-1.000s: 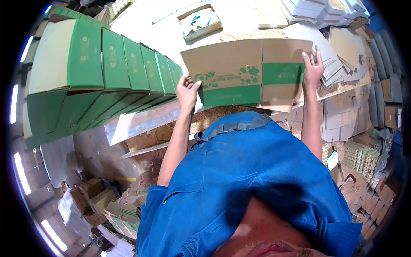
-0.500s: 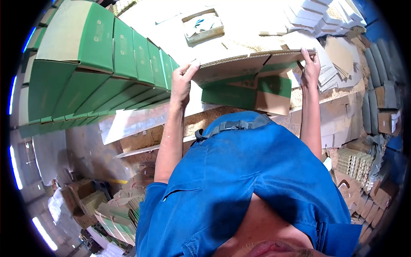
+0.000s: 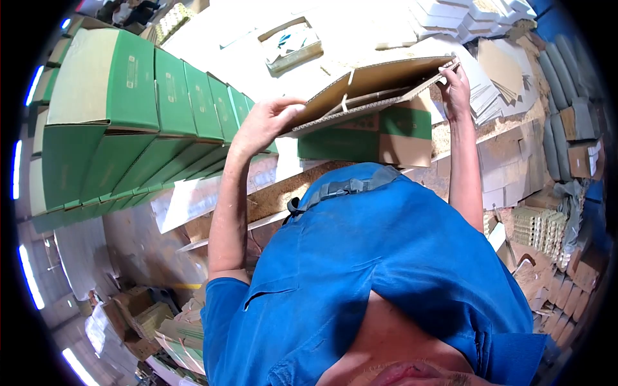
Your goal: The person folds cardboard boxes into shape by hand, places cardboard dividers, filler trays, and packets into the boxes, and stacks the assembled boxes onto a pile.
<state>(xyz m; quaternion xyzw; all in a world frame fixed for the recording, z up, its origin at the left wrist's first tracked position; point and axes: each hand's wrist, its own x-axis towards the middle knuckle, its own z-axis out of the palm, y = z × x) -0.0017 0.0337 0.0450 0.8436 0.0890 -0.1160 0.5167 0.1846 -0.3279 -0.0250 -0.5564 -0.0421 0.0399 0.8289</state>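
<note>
A partly opened cardboard box (image 3: 335,121) hangs between my hands, its brown inside showing through a narrow gap. My left hand (image 3: 262,126) grips its left end, thumb on top. At the right corner, my right hand (image 3: 456,89) pinches the upper edge. Below and behind it, a flat green-and-brown carton (image 3: 404,136) lies on the worktop, partly covered by the held box. Close to my left hand stands a long row of green boxes (image 3: 132,83) with pale sides.
A shallow open box (image 3: 293,56) with scraps sits on the bright worktop. White foam-like blocks (image 3: 444,16) and cardboard sheets (image 3: 499,77) are at the far right. Stacked egg trays (image 3: 539,228) stand low on the right, folded cartons (image 3: 183,338) at lower left.
The flattened box has spread open, exposing its inside. My left hand has moved left and slightly down; my right hand has shifted slightly up and left. The view has shifted a little.
</note>
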